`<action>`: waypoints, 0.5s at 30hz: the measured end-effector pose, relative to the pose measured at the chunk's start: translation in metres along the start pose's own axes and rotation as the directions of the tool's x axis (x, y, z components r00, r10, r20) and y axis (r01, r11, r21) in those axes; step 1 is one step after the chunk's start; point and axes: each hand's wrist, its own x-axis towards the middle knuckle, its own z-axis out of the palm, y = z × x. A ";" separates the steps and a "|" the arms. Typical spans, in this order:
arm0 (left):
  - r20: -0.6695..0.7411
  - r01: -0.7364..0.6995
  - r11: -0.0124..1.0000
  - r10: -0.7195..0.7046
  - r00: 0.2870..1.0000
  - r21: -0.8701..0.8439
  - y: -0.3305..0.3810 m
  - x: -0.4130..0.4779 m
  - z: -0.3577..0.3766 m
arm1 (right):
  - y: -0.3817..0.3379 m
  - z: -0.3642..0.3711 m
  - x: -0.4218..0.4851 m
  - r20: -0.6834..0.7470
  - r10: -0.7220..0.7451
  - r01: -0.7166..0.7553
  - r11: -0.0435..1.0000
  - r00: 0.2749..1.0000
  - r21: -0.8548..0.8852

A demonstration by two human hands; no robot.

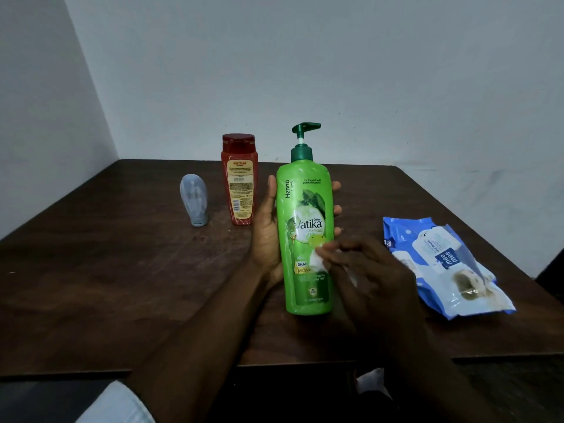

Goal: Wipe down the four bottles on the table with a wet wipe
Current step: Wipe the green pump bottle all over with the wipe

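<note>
- At the bottom left of the frame a light sleeve (pixel 119 404) shows, and both forearms reach up and forward over the near edge of the dark table (pixel 106 285).
- Right of centre, the right hand (pixel 375 276) has its back toward the camera. Its grip is closed on a white wet wipe (pixel 316 261), which it presses on the front label of the green bottle (pixel 305 209). This hand is blurred, so I cannot tell exactly how each finger lies.
- Just left of it, the left hand (pixel 265 236) holds the same bottle from behind, with the palm on the left side and the fingers (pixel 336 210) coming around on the right side. Its grip is clamped on the bottle.
- The green bottle is at the centre of the frame, upright, with the pump on top. I cannot tell whether its base touches the table.
- As I judge, the step in hand is wiping the front of this bottle. The next move calls for turning it in the left hand, so that the wipe reaches the sides, the back and the pump. The hold should be firm, because wet plastic may slip.
- At the right, a pack of wipes (pixel 442 270) lies flat on the table, near the right hand but not touching it.
- Farther back, left of centre, a red bottle (pixel 240 184) stands upright. A grey bottle (pixel 194 199) stands beside it on the left, cap down. Both are apart from the hands.
- A fourth bottle is not in view.
</note>
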 end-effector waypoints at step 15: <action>0.009 -0.033 0.992 0.034 0.999 -0.121 -0.003 0.000 -0.003 | 0.000 0.017 0.112 -0.119 0.050 -0.050 0.999 0.992 0.002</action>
